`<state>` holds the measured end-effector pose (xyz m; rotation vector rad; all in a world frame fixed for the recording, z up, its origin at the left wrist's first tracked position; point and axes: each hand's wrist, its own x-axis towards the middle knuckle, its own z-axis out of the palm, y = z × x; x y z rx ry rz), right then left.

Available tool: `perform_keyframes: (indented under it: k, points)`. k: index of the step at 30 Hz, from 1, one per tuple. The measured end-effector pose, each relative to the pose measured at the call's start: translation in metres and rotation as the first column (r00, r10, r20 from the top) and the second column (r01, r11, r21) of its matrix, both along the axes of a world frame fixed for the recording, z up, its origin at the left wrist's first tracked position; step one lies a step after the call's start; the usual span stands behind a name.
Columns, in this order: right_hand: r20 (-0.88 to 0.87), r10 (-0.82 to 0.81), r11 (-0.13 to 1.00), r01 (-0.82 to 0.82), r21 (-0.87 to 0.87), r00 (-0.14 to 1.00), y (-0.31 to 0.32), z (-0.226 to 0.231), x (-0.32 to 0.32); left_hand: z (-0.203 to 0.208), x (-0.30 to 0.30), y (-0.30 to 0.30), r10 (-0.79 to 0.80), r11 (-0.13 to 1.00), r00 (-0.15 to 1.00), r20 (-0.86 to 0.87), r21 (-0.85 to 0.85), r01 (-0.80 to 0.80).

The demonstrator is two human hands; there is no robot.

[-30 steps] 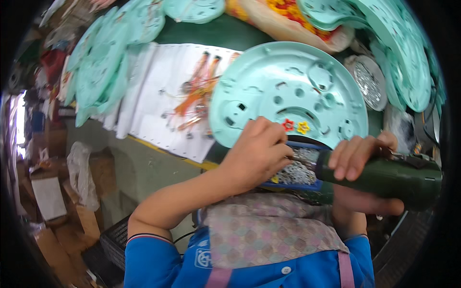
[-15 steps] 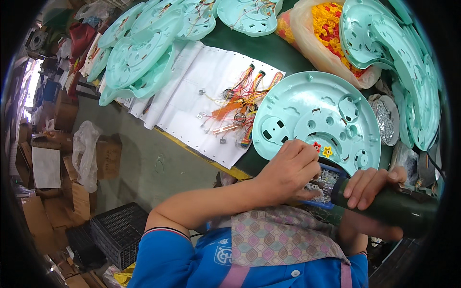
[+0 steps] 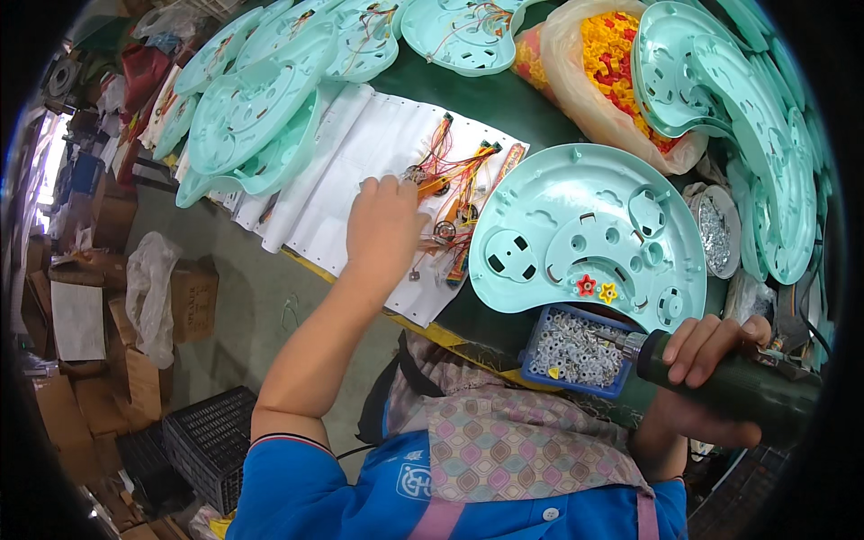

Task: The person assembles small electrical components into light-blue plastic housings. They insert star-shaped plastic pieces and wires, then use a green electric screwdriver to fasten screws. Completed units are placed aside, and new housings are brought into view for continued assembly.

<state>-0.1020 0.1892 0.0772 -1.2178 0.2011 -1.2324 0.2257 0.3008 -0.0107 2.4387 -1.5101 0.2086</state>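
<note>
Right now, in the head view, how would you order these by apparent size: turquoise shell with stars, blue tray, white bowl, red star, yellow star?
1. Turquoise shell
2. Blue tray
3. White bowl
4. Red star and yellow star: too alike to rank.

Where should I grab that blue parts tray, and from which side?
Probably the near wall of the blue tray, from your side: its straight rim is exposed, while the mint-green shell crowds the far edge and the dark green tool reaches over the right.
</note>
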Motion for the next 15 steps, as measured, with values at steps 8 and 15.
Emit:
perform_keyframes:
  k: [8, 15]
  points:
    - [-0.016, -0.023, 1.0, 0.023, 0.008, 1.0, 0.003, 0.001, 0.003, 0.003, 0.029, 0.011, 0.038, 0.997, 0.997, 0.068, 0.071, -0.042]
    - [-0.012, -0.034, 0.999, 0.034, 0.039, 0.999, 0.004, 0.002, 0.001, 0.013, 0.047, 0.01, -0.2, 0.979, 0.952, -0.23, -0.083, 0.185]
